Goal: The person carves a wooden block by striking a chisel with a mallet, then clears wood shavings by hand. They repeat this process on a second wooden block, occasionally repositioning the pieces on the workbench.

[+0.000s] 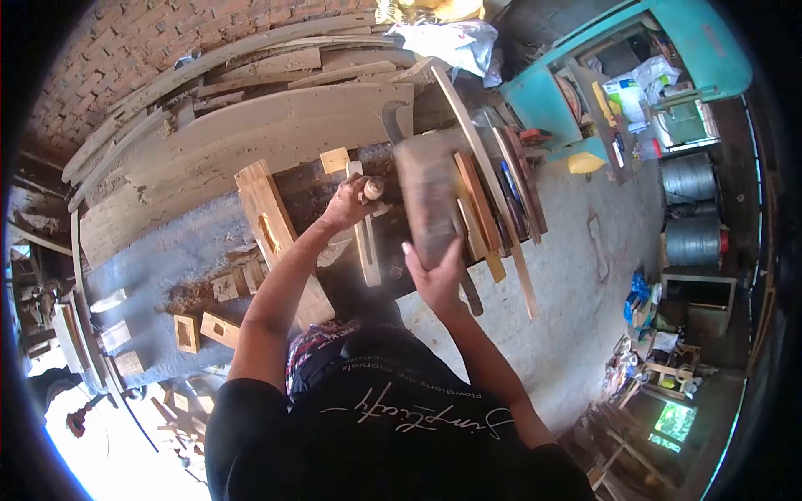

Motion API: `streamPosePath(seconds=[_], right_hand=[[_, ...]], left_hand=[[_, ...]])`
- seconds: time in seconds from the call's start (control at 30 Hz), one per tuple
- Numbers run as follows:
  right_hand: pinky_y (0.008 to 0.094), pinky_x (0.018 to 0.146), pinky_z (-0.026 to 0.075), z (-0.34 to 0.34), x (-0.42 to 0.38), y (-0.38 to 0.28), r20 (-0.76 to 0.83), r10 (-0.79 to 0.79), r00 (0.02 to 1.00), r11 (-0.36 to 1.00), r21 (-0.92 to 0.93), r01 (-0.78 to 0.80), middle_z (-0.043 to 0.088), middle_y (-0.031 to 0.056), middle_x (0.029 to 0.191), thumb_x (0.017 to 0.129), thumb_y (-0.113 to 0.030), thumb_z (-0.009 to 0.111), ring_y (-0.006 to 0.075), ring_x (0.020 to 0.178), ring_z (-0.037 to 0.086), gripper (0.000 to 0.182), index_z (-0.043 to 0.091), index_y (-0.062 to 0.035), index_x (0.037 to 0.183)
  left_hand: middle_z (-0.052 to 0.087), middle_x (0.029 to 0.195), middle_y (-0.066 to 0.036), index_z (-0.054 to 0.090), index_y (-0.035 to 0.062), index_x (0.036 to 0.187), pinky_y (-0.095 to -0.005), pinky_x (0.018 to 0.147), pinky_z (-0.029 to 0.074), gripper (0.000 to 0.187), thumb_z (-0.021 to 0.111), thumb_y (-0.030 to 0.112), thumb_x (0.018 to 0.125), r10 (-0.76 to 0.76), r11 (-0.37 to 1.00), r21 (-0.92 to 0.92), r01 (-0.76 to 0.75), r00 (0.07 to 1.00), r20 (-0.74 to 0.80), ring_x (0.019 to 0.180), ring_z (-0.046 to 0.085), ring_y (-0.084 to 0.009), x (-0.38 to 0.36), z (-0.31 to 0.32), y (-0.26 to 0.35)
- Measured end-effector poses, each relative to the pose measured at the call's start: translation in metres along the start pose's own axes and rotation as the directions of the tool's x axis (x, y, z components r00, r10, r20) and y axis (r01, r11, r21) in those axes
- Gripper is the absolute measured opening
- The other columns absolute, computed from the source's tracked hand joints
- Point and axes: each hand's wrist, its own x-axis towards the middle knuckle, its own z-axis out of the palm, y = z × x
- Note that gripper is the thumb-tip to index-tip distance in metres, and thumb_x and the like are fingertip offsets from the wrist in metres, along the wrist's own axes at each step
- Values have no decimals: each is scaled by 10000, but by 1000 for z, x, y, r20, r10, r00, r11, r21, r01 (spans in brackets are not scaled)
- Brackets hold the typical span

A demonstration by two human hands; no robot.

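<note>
My left hand (351, 204) is closed around a round-topped wooden handle (373, 188), held upright over a narrow pale wood piece (365, 250) on the bench. In my right hand (436, 280) is a thick, blurred wooden block (428, 196), gripped near its lower end and raised to the right of the handle, apart from it. The tool's lower end is hidden by my left hand. Left of my hands lies a wide board (271, 225) with a long slot cut in it. A small light block (335, 159) rests just beyond my left hand.
Wooden strips (476, 200) stand along the bench's right side. A curved blade (392, 122) lies beyond the raised block. Two blocks with holes (186, 333) sit at the lower left. Long planks (225, 125) lie by the brick wall. A teal cabinet (543, 108) is at the upper right.
</note>
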Motion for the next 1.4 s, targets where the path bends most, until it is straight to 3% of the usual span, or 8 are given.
streamPosePath(seconds=[0.07,0.4,0.47,0.73,0.9,1.13,1.3,1.4], right_hand=[[489,789,495,6,-12,54,361,70,930,925,-372,75,617,325,1030,815,-393,721,472,926,616,771,405,102,1313],[506,748,492,-1,-1,5,2,-79,997,994,-70,79,613,306,951,827,-388,708,472,869,621,635,454,67,1190],[517,739,490,-1,-9,41,417,135,899,934,-355,24,612,308,957,830,-401,702,482,856,618,672,433,83,1210],[518,761,488,-23,-54,71,307,331,892,916,-332,-226,603,329,1017,861,-386,658,478,915,609,657,403,69,1260],[505,695,517,-21,-106,95,587,391,709,829,-559,5,601,241,952,865,-357,633,412,839,633,594,363,-43,1291],[506,668,528,5,-104,90,507,484,714,787,-609,-101,596,261,924,868,-321,639,432,791,637,552,361,-31,1247],[507,674,523,3,-100,88,513,473,716,790,-607,-87,592,254,923,864,-311,643,428,795,635,512,370,-39,1201],[511,676,515,2,-106,85,521,456,722,803,-591,-80,591,242,918,853,-311,653,422,790,632,514,375,-47,1196]], left_hand=[[541,1182,-177,569,41,1233,-439,980,447,600,794,264,723,5,999,53,-5,1000,-3,1123,535,-361,-1,3,-6],[550,1193,-172,599,48,1202,-423,1002,429,561,807,261,726,12,1000,20,-12,999,-31,1142,520,-352,-3,2,-14],[560,1147,-159,614,37,1163,-418,966,448,534,814,246,714,64,997,-27,-69,988,-137,1107,546,-325,-9,2,-7],[567,1108,-125,650,44,1036,-380,935,482,418,830,238,712,-244,918,-326,224,970,-21,1019,576,-285,-28,-10,6],[582,1032,-134,644,49,999,-397,860,512,342,812,189,736,-78,995,-65,73,993,-92,992,599,-293,-19,-8,13],[563,936,-129,628,74,1006,-417,763,505,343,784,93,701,178,978,147,-145,954,-241,882,588,-323,-56,35,19],[595,920,-96,655,91,959,-410,827,502,271,753,77,707,109,991,96,-91,974,-201,888,609,-302,-55,18,35],[617,939,-125,648,68,963,-385,798,517,296,798,171,730,-194,974,-165,155,947,-254,810,635,-308,-29,9,9]])
